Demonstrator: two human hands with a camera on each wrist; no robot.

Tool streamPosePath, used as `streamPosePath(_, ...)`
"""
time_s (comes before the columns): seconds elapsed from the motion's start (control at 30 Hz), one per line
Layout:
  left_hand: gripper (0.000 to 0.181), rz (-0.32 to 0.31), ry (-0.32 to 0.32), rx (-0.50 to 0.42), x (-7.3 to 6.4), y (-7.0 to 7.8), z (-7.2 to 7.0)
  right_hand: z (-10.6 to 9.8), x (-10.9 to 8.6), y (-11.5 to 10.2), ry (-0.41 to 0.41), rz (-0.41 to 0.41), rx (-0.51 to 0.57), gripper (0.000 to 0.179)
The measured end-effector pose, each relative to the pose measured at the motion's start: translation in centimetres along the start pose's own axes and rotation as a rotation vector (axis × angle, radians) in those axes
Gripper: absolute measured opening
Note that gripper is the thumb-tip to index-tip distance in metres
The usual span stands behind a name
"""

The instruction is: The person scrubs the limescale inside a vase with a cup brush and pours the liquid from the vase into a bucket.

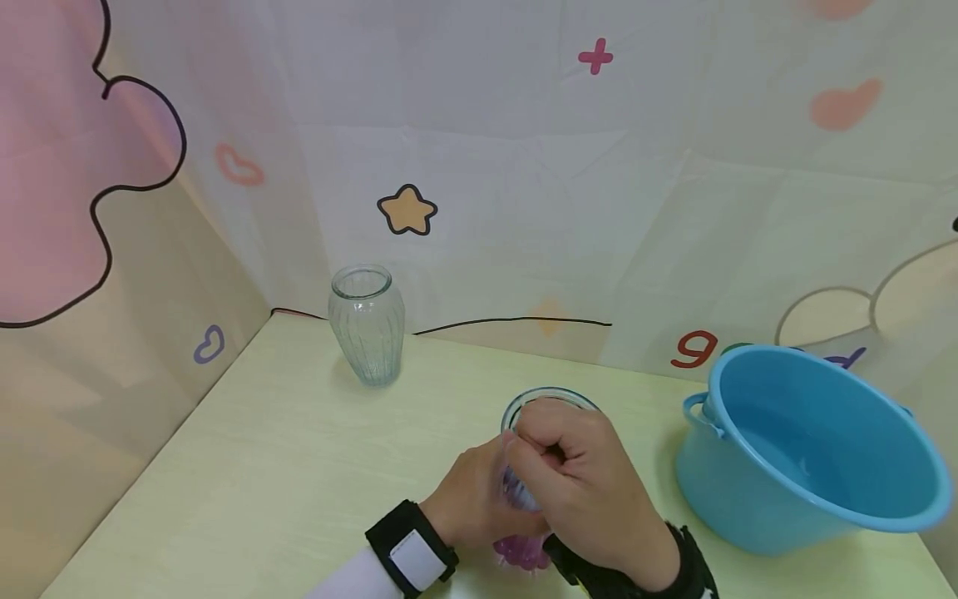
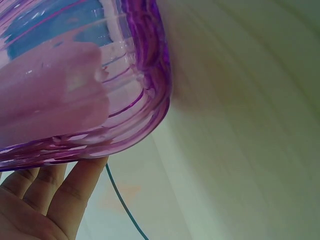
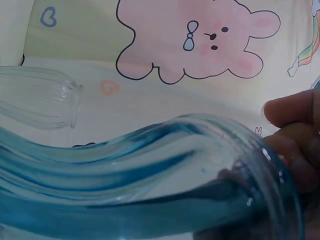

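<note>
Blue-to-purple tinted ribbed glass makes up the vase (image 1: 519, 492) held between the two hands, near the front of the table and low in the head view. Its long axis runs from a bluish round rim, on the far side, to a scalloped purple base nearer the person; whether that base touches the tabletop cannot be told. The left hand (image 1: 482, 491) lies against the vase's left side, gripping the body. The right hand (image 1: 587, 482) is curled over the rim from the right, thumb near the left thumb, and is the closer of the two to the mouth; whether it pinches the rim or something hidden there, I cannot tell. Pale yellow-green, the tabletop (image 1: 247, 466) stretches up to a light cloth backdrop (image 1: 494, 208) printed with hearts and a star. Ahead and to the left, well apart from the hands, a clear ribbed glass jar (image 1: 368, 333) stands upright; to the right sits a wide light-blue plastic bucket (image 1: 748, 491) with its mouth up.
</note>
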State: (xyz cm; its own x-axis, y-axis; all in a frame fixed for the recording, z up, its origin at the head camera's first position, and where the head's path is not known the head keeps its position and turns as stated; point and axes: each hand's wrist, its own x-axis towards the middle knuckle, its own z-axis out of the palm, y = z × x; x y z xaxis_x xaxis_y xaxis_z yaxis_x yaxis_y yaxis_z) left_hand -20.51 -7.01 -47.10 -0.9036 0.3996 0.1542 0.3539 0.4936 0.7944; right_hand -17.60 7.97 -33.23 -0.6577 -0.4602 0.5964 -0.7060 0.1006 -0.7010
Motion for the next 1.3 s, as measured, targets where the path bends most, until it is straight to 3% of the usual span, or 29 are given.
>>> streamPosePath(0.17,0.056,0.015,-0.005,0.008,0.0,0.0,0.0,0.0,0.0,-0.2,-0.025,0.032,-0.036,0.048)
streamPosePath(0.33,0.054,0.018,-0.01,-0.008,0.1,-0.1,-0.1,0.1,0.1,-0.3,0.0,0.038,-0.04,0.047)
streamPosePath(0.5,0.067,-0.001,-0.006,-0.01,0.0,-0.2,0.0,0.0,0.0,-0.3,0.048,0.023,-0.008,0.046)
streamPosePath(0.73,0.081,-0.025,-0.014,-0.046,-0.1,0.0,0.0,0.0,-0.1,-0.7,0.179,-0.079,-0.001,0.041)
streamPosePath(0.9,0.079,-0.038,-0.02,-0.066,0.0,-0.1,0.1,-0.2,-0.4,-1.1,0.27,-0.18,0.072,0.036)
streamPosePath(1.0,0.077,-0.043,-0.02,-0.059,0.0,0.0,0.1,-0.3,-0.6,-1.3,0.292,-0.189,0.111,0.035)
streamPosePath(1.3,0.073,-0.025,-0.02,-0.046,-0.1,0.1,0.0,-0.1,-0.3,-1.4,0.236,0.054,0.012,0.033)
